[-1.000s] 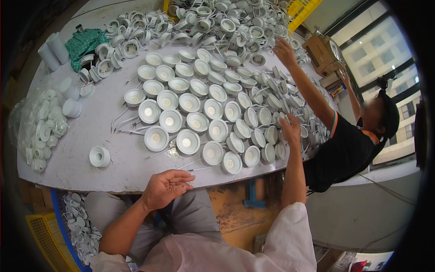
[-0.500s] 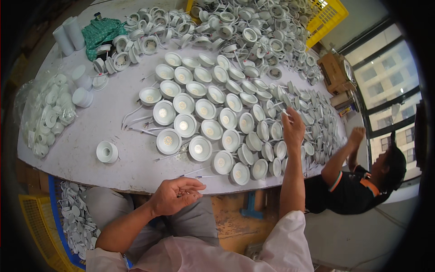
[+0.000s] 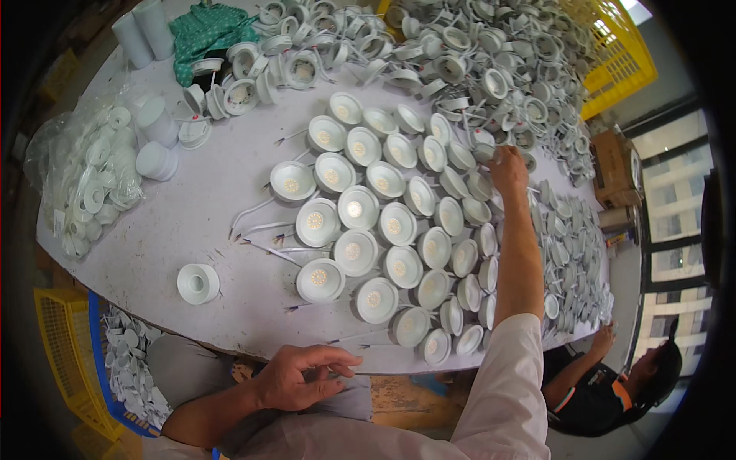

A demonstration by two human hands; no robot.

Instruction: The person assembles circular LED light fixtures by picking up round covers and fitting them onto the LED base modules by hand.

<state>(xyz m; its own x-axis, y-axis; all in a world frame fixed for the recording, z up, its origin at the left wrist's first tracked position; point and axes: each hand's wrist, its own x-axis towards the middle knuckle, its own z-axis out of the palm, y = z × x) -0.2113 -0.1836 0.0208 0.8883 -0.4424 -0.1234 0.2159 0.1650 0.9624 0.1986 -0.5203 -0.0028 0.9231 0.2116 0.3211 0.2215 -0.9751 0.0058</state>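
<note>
Right hand [image 3: 507, 163] stretched far across the white table [image 3: 199, 222], fingers curled onto a round white downlight [image 3: 481, 153] at the far edge of the neat rows of downlights [image 3: 383, 230]; grip itself hard to tell. Left hand [image 3: 303, 376] loose and part-open, holding nothing, just off the table's near rim. Likely risk: forearm dragging over the rows beneath, knocking lamps askew or snagging trailing wires [image 3: 261, 241].

Pale round worktable [image 3: 192, 222]; yellow crates [image 3: 613, 61] at edges; tall windows [image 3: 675, 199] right, daylight beyond.
</note>
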